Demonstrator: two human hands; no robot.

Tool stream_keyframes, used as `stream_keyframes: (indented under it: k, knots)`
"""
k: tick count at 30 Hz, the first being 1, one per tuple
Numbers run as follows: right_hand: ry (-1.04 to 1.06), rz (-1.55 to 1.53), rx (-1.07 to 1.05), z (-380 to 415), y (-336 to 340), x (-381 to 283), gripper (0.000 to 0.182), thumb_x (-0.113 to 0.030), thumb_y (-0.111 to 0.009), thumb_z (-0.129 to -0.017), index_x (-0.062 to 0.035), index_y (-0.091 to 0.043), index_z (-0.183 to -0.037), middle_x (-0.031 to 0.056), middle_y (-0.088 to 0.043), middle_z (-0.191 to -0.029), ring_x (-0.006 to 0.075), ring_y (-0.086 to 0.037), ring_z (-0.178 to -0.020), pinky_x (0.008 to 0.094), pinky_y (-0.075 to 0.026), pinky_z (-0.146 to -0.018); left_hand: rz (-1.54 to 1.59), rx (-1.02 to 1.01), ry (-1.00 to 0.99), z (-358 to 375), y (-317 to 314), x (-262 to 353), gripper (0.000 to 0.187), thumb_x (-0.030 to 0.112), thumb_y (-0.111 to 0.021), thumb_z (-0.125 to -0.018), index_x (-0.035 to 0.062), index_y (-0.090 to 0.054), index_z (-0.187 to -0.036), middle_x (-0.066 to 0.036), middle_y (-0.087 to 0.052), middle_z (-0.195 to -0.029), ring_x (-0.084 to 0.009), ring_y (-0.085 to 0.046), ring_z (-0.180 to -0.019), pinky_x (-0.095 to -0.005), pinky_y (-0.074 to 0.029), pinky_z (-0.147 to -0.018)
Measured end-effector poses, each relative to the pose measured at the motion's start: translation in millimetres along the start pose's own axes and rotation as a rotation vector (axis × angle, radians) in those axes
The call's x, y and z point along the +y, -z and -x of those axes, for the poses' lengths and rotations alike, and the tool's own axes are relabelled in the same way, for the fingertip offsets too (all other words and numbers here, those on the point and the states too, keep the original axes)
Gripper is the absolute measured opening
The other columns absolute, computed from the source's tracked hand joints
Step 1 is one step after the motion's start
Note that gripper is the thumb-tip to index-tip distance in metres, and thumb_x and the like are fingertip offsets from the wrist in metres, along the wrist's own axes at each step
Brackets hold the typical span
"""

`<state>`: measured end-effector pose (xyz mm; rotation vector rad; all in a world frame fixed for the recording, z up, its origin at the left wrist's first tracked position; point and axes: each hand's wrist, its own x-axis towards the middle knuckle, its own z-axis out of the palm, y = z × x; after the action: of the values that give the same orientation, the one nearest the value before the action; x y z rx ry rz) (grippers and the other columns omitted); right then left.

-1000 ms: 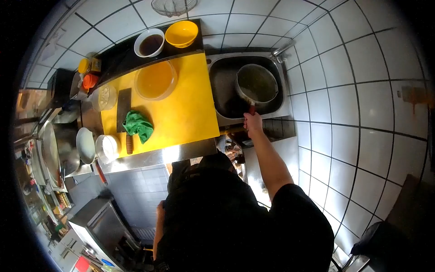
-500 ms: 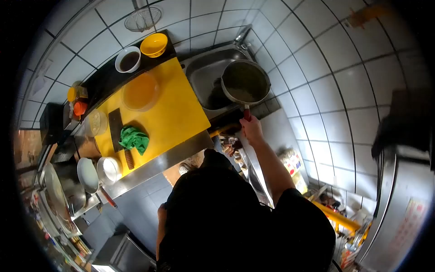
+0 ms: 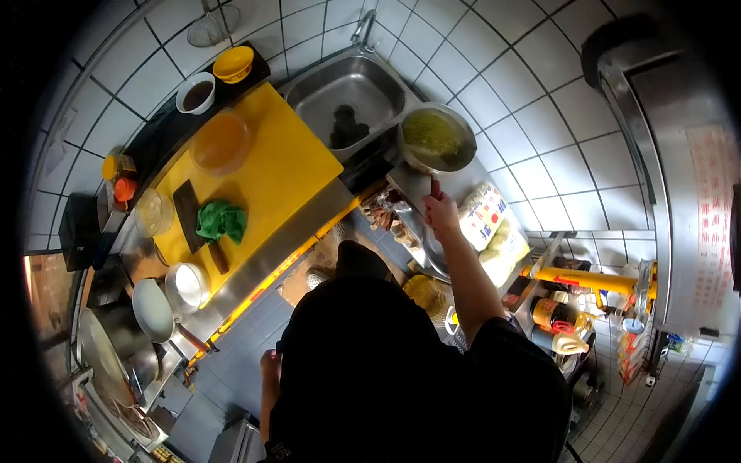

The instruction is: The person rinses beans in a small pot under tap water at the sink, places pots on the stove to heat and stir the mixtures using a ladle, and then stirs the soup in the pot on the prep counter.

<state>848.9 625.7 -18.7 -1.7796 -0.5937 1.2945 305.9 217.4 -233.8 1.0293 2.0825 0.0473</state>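
Observation:
My right hand (image 3: 441, 216) is closed round the reddish handle of a deep metal saucepan (image 3: 465, 147). Greenish contents show inside the pan, which is over the steel surface just right of the sink (image 3: 297, 100). My left hand (image 3: 270, 363) hangs low beside my body, away from the counter; its fingers are mostly hidden. A dark, rumpled item (image 3: 349, 127) lies in the sink bottom. Printed plastic packages (image 3: 494, 224) are right beside my right forearm.
On the yellow cutting board (image 3: 289, 147) are a cleaver (image 3: 186, 212), a green cloth (image 3: 221, 221) and a tub of orange liquid (image 3: 221, 141). A white bowl (image 3: 187, 285) and a white pan (image 3: 153, 310) are at lower left. A yellow pipe (image 3: 587, 278) runs at right.
The saucepan has moved right, from over the sink to the steel surface beside it, with my right hand still on its handle. The camera view has shifted rightward.

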Motion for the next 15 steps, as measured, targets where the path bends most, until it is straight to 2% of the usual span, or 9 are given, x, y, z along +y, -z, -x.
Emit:
stream_keyframes:
  k: [6,7,9,10,11,12,13,14,15]
  knots:
    - [0.028,0.041,0.1,4.1,35.1,42.6,0.007,-0.01,-0.059,-0.086,-0.0087,-0.052,-0.089,-0.0012,-0.043,-0.062,0.0106,-0.039,-0.045,0.0267,-0.034,-0.04,0.071,-0.013,-0.006,13.5,16.8,-36.7,0.023,0.023,-0.063,-0.086,0.0022,-0.065,-0.096,-0.018,-0.069,-0.093,-0.0328,-0.067,-0.089,-0.043,-0.053,-0.077]
    - [0.067,-0.015,0.083,1.7,42.6,52.1,0.004,-0.012,-0.056,-0.088,-0.0106,-0.052,-0.089,-0.0024,-0.041,-0.062,0.0104,-0.038,-0.046,0.0265,-0.033,-0.04,-0.11,-0.001,-0.108,22.0,27.0,-29.3,0.027,0.026,-0.062,-0.087,0.0017,-0.065,-0.099,-0.02,-0.068,-0.099,-0.0356,-0.064,-0.097,-0.0448,-0.051,-0.084]
    - [0.112,-0.092,-0.035,-18.7,63.8,76.8,0.003,-0.016,-0.053,-0.092,-0.0138,-0.053,-0.092,-0.0043,-0.04,-0.062,0.0092,-0.038,-0.048,0.0256,-0.033,-0.042,-0.337,-0.058,-0.234,-1.1,-2.8,-87.2,0.034,0.03,-0.061,-0.088,0.0011,-0.063,-0.106,-0.021,-0.066,-0.106,-0.0398,-0.061,-0.103,-0.0463,-0.05,-0.088]
    - [0.113,-0.107,-0.1,-26.7,79.3,89.8,0.005,-0.019,-0.052,-0.093,-0.0151,-0.054,-0.094,-0.0049,-0.039,-0.062,0.008,-0.038,-0.049,0.025,-0.033,-0.042,-0.136,-0.078,0.028,33.2,32.8,-24.6,0.035,0.03,-0.06,-0.088,0.0016,-0.063,-0.107,-0.021,-0.066,-0.107,-0.0402,-0.061,-0.102,-0.0463,-0.051,-0.086]
    - [0.105,-0.112,-0.181,-37.3,88.5,98.4,0.007,-0.022,-0.051,-0.095,-0.0164,-0.054,-0.095,-0.0056,-0.039,-0.063,0.0069,-0.038,-0.05,0.0244,-0.034,-0.043,-0.047,-0.052,0.061,40.7,22.4,-29.6,0.034,0.031,-0.059,-0.088,0.0022,-0.063,-0.105,-0.021,-0.066,-0.106,-0.0407,-0.061,-0.101,-0.0457,-0.051,-0.084]
    - [0.096,-0.119,-0.237,-45.7,99.7,103.1,0.009,-0.025,-0.05,-0.097,-0.0176,-0.054,-0.097,-0.0062,-0.039,-0.063,0.0057,-0.039,-0.051,0.0239,-0.034,-0.043,0.305,-0.018,0.189,38.5,-0.8,-49.4,0.032,0.031,-0.06,-0.086,0.003,-0.063,-0.102,-0.022,-0.066,-0.105,-0.0403,-0.062,-0.1,-0.0468,-0.051,-0.084]
    - [0.086,-0.114,-0.287,-56.6,109.6,108.3,0.011,-0.028,-0.048,-0.098,-0.0189,-0.055,-0.099,-0.0069,-0.038,-0.063,0.0046,-0.039,-0.052,0.0233,-0.034,-0.044,0.14,-0.029,0.127,54.4,19.6,-14.6,0.031,0.03,-0.06,-0.086,0.003,-0.063,-0.1,-0.022,-0.066,-0.103,-0.0399,-0.062,-0.1,-0.0478,-0.051,-0.086]
    - [0.114,-0.056,-0.181,-32.5,94.6,91.8,0.003,-0.023,-0.053,-0.095,-0.0213,-0.052,-0.097,-0.0076,-0.036,-0.062,0.0044,-0.036,-0.049,0.0218,-0.031,-0.042,0.069,0.094,0.044,54.2,3.2,-18.7,0.033,0.03,-0.059,-0.085,0.004,-0.064,-0.105,-0.022,-0.066,-0.106,-0.0402,-0.061,-0.102,-0.0476,-0.05,-0.089]
    - [0.134,0.004,-0.073,-3.9,74.5,70.1,0.011,-0.017,-0.058,-0.092,-0.0238,-0.05,-0.096,-0.0084,-0.033,-0.06,0.0042,-0.034,-0.046,0.0203,-0.027,-0.04,0.088,0.103,0.102,63.4,4.4,-4.0,0.034,0.029,-0.059,-0.085,0.0045,-0.064,-0.108,-0.022,-0.066,-0.108,-0.0403,-0.061,-0.104,-0.047,-0.049,-0.091]
